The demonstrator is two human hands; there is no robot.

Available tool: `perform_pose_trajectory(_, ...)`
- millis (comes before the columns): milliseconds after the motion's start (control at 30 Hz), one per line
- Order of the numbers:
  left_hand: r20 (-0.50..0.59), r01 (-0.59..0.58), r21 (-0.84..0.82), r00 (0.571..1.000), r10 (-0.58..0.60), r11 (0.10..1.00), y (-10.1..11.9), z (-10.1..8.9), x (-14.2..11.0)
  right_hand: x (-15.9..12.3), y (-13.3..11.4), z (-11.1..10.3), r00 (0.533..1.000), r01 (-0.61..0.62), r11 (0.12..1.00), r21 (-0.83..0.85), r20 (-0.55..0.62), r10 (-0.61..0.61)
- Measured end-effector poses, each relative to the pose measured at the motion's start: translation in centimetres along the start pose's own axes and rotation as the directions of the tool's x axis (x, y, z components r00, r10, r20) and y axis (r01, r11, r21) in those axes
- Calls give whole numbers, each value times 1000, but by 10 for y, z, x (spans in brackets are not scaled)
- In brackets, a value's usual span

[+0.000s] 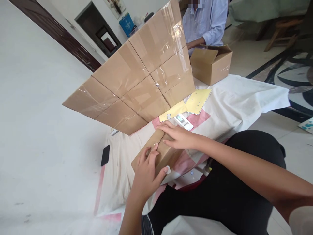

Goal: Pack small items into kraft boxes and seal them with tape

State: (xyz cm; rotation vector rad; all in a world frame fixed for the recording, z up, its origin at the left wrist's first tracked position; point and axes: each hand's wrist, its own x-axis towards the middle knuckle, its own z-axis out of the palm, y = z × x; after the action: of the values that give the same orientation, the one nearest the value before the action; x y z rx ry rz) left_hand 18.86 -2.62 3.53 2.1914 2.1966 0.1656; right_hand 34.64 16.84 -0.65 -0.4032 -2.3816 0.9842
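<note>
A brown cardboard box (162,153) lies in front of me on the cloth-covered table, its top flaps folded together along a middle seam. My left hand (148,171) rests on the near left part of the box with its fingers spread, and something small and white shows at the thumb tip. Across the far end of the top lies my right hand (177,133), fingers stretched out flat over the flap. Just beyond it are a white printed card (184,122) and a yellow paper piece (173,111) with small drawn shapes.
A tall wall of taped cardboard boxes (137,75) stands across the table. Behind it on the right sits a person in a light blue shirt (207,23), near an open cardboard box (211,65). A black phone (105,155) lies at the table's left edge.
</note>
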Motion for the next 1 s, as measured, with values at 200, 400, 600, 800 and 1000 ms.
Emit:
perform_pose_trajectory(200, 19, 13, -46, 1000, -12, 999, 3, -1, 4, -2, -2, -1, 1000, -18, 1000, -21, 19, 18)
perform_pose_trajectory(400, -35, -9, 62, 999, 11, 998, 12, 6, 6, -2, -2, 10, 1000, -9, 999, -31, 6, 9)
perform_pose_trajectory(600, -98, 3, 159, 995, 13, 987, 26, 17, 3, -4, -8, 21, 997, -62, 994, -85, -40, 59)
perform_pose_trajectory(800, -143, -9, 208, 989, 40, 978, 27, 20, 7, -1, -5, 32, 992, -94, 996, -5, -84, 94)
perform_pose_trajectory(1000, -287, 60, 167, 958, -9, 984, 16, 42, 2, -6, -10, 39, 966, -141, 989, -35, -224, 129)
